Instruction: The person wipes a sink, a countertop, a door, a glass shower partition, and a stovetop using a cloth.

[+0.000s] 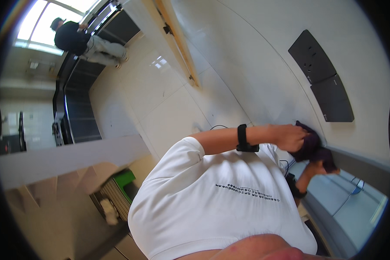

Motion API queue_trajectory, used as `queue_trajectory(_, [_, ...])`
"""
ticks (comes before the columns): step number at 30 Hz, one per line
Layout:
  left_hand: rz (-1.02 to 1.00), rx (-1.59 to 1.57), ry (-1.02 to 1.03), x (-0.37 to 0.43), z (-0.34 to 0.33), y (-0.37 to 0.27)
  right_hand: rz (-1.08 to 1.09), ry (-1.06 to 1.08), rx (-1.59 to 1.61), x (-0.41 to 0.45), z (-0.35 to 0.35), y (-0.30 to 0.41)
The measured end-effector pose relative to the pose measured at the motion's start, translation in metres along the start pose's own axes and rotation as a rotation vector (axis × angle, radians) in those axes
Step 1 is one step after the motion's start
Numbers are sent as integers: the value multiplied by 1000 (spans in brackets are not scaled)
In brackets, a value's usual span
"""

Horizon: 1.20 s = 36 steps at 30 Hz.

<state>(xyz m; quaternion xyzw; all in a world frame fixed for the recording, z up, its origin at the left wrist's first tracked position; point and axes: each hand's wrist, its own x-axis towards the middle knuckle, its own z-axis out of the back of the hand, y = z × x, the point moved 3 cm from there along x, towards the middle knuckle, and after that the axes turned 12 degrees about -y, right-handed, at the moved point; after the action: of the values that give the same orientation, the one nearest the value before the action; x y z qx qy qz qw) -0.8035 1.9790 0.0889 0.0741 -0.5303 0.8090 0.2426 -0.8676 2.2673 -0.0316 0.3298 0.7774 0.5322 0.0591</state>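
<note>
My left hand (pixel 289 138) is closed on a crumpled dark purple cloth (pixel 312 143), its back turned up towards the camera. Just beyond it, my right hand (pixel 318 169) grips a lower part of the same cloth, which partly covers its fingers. Both hands are close together at the near end of a grey frame or ledge (pixel 360 162), beside a pale wall. Whether the cloth touches the frame cannot be told. I wear a black band on each wrist and a white T-shirt with printing.
Two black socket or switch plates (pixel 328 78) are on the wall. Bluish glass panels (pixel 338 195) lie beyond the ledge. A wooden door edge (pixel 178 42) stands over the tiled floor. Far left, a person (pixel 74 39) stands by dark counters. A green object (pixel 125 182) is at lower left.
</note>
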Motion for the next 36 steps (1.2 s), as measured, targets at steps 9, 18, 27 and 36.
queue_trajectory(9, [266,-373,328,-115,54,14,188,56,-980,-204,-56,33])
queue_trajectory(18, [129,-171,218,-187,130,31,-207,383,-724,-298,-103,12])
queue_trajectory(27, [352,-208,-182,-242,303,65,-106,742,-599,-325,-263,-73])
queue_trajectory(36, [221,147,-1050,-275,502,135,247,1144,-144,-416,-593,-84])
